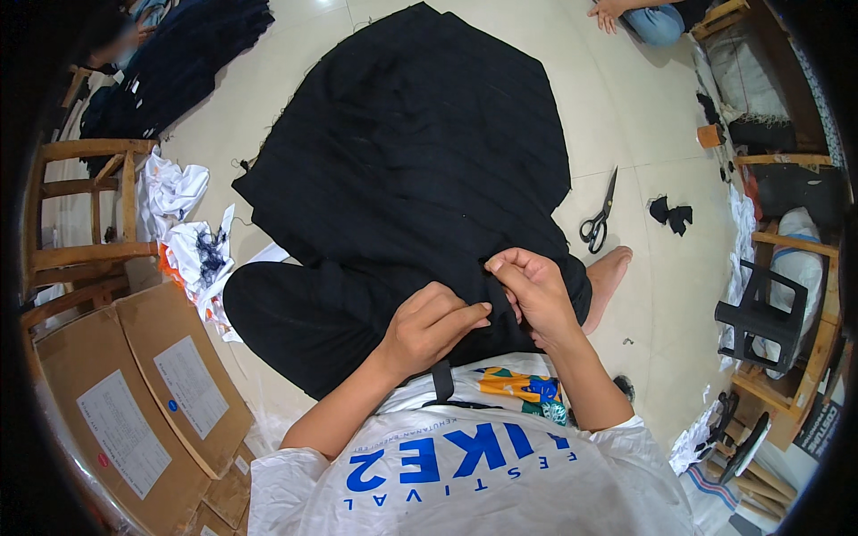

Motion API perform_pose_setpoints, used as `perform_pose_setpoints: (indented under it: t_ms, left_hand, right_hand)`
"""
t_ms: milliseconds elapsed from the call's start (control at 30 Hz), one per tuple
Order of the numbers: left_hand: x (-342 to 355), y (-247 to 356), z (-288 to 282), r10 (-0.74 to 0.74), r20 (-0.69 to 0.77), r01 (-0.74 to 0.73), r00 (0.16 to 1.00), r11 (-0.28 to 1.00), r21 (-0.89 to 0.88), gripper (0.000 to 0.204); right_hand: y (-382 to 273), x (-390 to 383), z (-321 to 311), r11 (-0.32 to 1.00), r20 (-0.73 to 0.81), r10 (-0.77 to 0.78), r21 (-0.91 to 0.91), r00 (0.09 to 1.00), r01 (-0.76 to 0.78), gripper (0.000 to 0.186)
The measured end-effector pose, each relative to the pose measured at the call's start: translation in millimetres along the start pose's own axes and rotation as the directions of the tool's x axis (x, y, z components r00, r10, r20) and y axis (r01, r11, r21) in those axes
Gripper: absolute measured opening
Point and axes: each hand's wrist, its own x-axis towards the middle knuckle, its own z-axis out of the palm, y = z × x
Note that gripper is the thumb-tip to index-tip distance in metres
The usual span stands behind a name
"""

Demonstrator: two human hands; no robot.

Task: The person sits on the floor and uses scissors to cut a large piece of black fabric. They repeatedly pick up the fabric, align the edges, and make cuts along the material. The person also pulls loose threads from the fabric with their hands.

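Note:
A large black cloth (402, 143) with frayed edges spreads over the floor in front of me and up across my lap. My right hand (536, 290) pinches the black cloth between thumb and forefinger, its other fingers curled against a fold. Close by on its left, my left hand (436, 329) is closed, with thumb and fingertips pressed together at the same cloth. Whether a needle or thread is between the fingertips is too small to tell. To the right of the cloth lies a pair of black-handled scissors (599, 221), blades pointing away from me.
Cardboard boxes (192, 326) and a wooden frame (89, 254) stand at the left, beside white cloth scraps (174, 188). Small black scraps (670, 214) lie right of the scissors. A black plastic stool (764, 317) sits at the right. Another person's hand (608, 12) shows at the top right.

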Motion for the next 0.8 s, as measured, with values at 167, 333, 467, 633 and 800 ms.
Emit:
perform_pose_setpoints:
  t_ms: [167, 333, 467, 633, 800]
  left_hand:
    - [-1.7, -1.3, -1.1, -0.030, 0.037, 0.032, 0.999, 0.998, -0.058, 0.027]
    - [-4.2, -9.1, 2.5, -0.383, -0.079, 0.339, 0.920, 0.883, -0.325, 0.024]
    - [34.2, -30.0, -11.8, -0.287, -0.014, 0.286, 0.958, 0.949, 0.133, 0.026]
    - [28.1, -58.8, -10.1, -0.311, 0.174, 0.296, 0.934, 0.949, 0.106, 0.020]
    - [36.5, -51.9, -12.5, -0.271, 0.256, 0.229, 0.928, 0.956, 0.183, 0.016]
  right_hand:
    - [6.2, -1.9, -3.9, 0.961, 0.038, -0.260, -0.090, 0.965, 0.262, 0.015]
    - [13.3, 2.7, 8.4, 0.823, 0.111, -0.558, -0.052, 0.822, 0.566, 0.008]
    - [14.3, 6.5, 6.9, 0.892, 0.162, -0.431, 0.223, 0.888, 0.392, 0.011]
    - [19.9, -10.0, -13.5, 0.920, 0.149, -0.390, 0.101, 0.909, 0.378, 0.009]
    - [34.1, -61.0, -67.7, 0.893, 0.010, -0.297, 0.357, 0.955, 0.274, 0.008]
